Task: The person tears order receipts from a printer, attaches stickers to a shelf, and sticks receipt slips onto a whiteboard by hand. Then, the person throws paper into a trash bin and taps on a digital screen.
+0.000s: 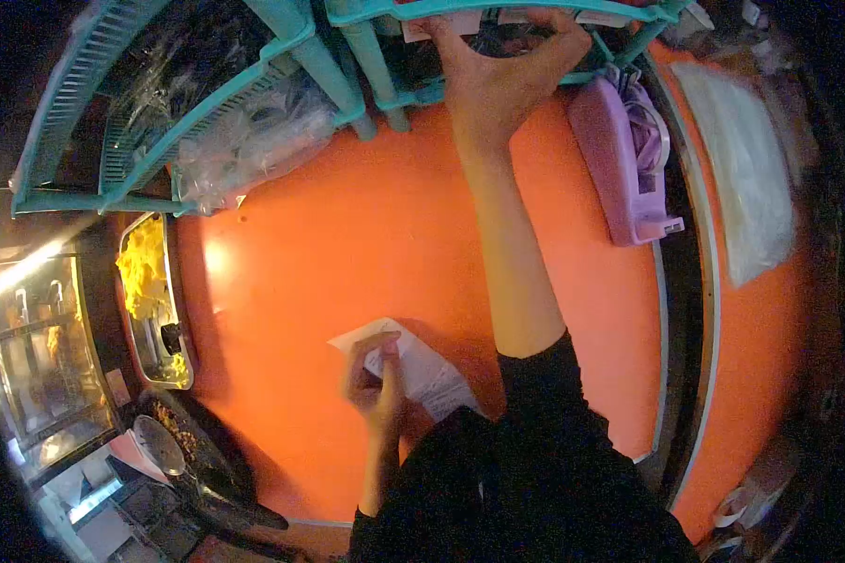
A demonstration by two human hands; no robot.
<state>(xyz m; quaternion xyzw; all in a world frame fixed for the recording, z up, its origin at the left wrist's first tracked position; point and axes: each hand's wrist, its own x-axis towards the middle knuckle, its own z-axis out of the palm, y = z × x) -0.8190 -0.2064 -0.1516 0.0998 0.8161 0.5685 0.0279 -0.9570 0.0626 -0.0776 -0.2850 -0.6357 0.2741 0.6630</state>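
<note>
Low in the middle of the head view, my left hand (pixel 377 380) is closed on a white sheet of printed paper (pixel 432 375), thumb against fingers. The paper hangs over the orange tabletop (pixel 347 244). My right arm stretches up to the teal plastic rack (pixel 366 89) at the top. There my right hand (pixel 502 84) reaches into a shelf, its thumb and fingers spread apart around small white-labelled items (pixel 446 25). Its fingertips are partly hidden, and what they touch is unclear.
A purple tape dispenser (pixel 620 159) stands right of my right arm. Clear plastic bags (pixel 253 141) fill the rack's left shelf; more plastic (pixel 742 178) lies far right. At left are a metal tray (pixel 174 310) with yellow food, a dark pan (pixel 221 441) and a glass case (pixel 52 357).
</note>
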